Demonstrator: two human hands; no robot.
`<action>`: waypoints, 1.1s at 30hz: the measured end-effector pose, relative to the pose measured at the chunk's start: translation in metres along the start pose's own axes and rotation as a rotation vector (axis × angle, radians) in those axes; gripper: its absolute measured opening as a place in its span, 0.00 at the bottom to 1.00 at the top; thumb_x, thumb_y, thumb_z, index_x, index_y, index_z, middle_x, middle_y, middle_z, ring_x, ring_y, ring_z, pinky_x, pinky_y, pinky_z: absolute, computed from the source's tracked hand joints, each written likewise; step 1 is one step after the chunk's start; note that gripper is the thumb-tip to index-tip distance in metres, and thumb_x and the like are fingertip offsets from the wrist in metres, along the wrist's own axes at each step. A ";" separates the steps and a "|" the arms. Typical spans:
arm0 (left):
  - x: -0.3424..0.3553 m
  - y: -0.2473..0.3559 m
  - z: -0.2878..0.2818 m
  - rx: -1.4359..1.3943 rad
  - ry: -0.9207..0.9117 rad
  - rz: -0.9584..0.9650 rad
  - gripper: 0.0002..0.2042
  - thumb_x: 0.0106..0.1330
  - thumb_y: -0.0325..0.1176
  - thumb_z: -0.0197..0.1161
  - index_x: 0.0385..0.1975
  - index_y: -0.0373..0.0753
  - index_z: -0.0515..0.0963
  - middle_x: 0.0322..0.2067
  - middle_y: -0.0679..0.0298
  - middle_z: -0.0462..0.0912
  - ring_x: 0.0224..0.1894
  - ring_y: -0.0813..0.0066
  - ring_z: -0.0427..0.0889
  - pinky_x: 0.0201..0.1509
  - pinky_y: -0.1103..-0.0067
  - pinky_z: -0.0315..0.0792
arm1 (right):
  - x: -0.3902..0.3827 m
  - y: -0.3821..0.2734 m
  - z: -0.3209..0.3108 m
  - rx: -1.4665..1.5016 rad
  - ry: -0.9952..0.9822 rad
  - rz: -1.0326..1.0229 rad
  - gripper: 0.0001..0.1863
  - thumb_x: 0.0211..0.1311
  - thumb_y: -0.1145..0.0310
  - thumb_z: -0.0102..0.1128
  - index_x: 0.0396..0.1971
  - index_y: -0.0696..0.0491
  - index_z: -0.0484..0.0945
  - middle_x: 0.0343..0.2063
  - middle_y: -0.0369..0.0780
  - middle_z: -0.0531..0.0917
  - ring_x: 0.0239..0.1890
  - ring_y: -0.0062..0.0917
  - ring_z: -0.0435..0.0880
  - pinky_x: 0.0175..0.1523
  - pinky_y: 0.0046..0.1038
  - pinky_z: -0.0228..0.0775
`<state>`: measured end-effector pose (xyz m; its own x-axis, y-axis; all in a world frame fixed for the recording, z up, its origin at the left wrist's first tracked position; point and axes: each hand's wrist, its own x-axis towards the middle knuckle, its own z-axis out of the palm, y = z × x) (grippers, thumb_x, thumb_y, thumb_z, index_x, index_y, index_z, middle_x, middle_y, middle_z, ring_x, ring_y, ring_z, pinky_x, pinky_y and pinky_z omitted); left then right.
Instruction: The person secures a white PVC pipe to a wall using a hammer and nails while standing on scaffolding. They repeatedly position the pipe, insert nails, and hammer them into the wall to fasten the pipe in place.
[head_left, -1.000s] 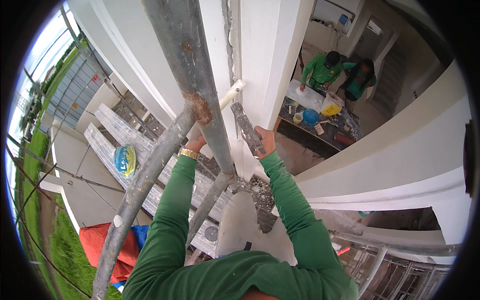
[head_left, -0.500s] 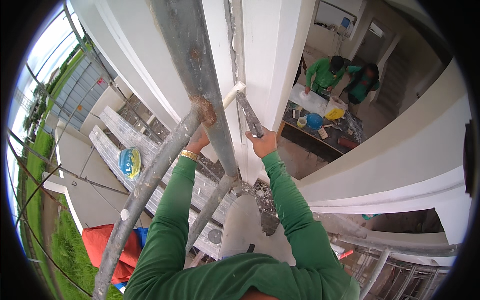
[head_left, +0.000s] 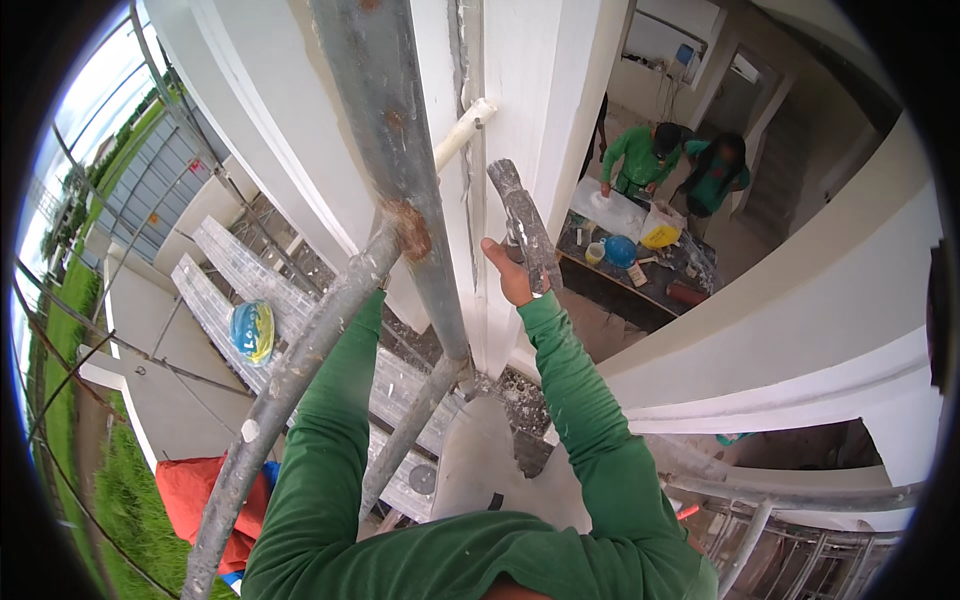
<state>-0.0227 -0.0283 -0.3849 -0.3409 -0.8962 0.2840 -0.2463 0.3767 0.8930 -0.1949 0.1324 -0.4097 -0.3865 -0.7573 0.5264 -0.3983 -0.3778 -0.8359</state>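
My right hand (head_left: 512, 272) grips a dark, plaster-spattered bar-like tool (head_left: 524, 222), with the thumb pointing up beside it. Its exact kind I cannot make out. The tool tilts upward in front of the white wall edge. My left forearm (head_left: 335, 400) reaches up behind a rusty steel scaffold pipe (head_left: 395, 130), which hides my left hand. From behind that pipe a whitish tube (head_left: 465, 132) sticks out across a rough vertical groove (head_left: 474, 215) in the wall. The tool and the tube are apart. Whether my left hand holds the tube is hidden.
A slanting scaffold pipe (head_left: 300, 365) crosses on the left, above planks (head_left: 255, 270) bearing a blue-yellow bundle (head_left: 251, 331). Red cloth (head_left: 205, 505) hangs below. Indoors, two people in green stand by a table with a blue bowl (head_left: 619, 251) and yellow bag (head_left: 660, 236).
The whitish tube has moved up, and my left hand has gone out of sight behind the pipe. The tool in my right hand has swung away from the tube's end.
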 end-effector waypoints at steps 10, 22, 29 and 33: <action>-0.002 -0.017 -0.016 -0.092 -0.053 -0.163 0.24 0.74 0.50 0.55 0.58 0.35 0.74 0.37 0.63 0.77 0.42 0.74 0.73 0.50 0.72 0.68 | 0.024 -0.015 0.012 -0.091 0.150 -0.065 0.11 0.54 0.68 0.67 0.30 0.61 0.82 0.18 0.46 0.82 0.19 0.32 0.82 0.30 0.33 0.72; -0.011 -0.043 -0.003 -0.258 0.057 0.162 0.20 0.74 0.50 0.56 0.47 0.36 0.76 0.30 0.67 0.74 0.37 0.75 0.70 0.44 0.73 0.67 | 0.009 -0.026 0.013 0.092 0.060 0.280 0.12 0.48 0.69 0.73 0.22 0.60 0.79 0.17 0.34 0.79 0.20 0.23 0.76 0.31 0.28 0.69; -0.008 0.017 -0.011 -0.164 -0.055 0.105 0.07 0.69 0.31 0.58 0.41 0.36 0.75 0.27 0.65 0.78 0.26 0.76 0.78 0.27 0.79 0.73 | 0.013 -0.011 0.010 0.232 0.133 0.240 0.18 0.51 0.63 0.72 0.27 0.65 0.81 0.16 0.41 0.79 0.18 0.24 0.76 0.29 0.32 0.70; 0.014 -0.014 -0.017 -0.303 -0.082 0.149 0.24 0.70 0.52 0.62 0.50 0.35 0.78 0.31 0.71 0.74 0.37 0.80 0.72 0.42 0.78 0.69 | 0.020 -0.012 0.019 0.131 0.178 0.082 0.12 0.54 0.69 0.72 0.23 0.55 0.74 0.15 0.32 0.73 0.16 0.17 0.69 0.24 0.28 0.63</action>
<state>-0.0085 -0.0495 -0.3873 -0.4273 -0.8102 0.4013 0.0882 0.4043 0.9103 -0.1822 0.1117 -0.3926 -0.5583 -0.6868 0.4655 -0.2527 -0.3937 -0.8838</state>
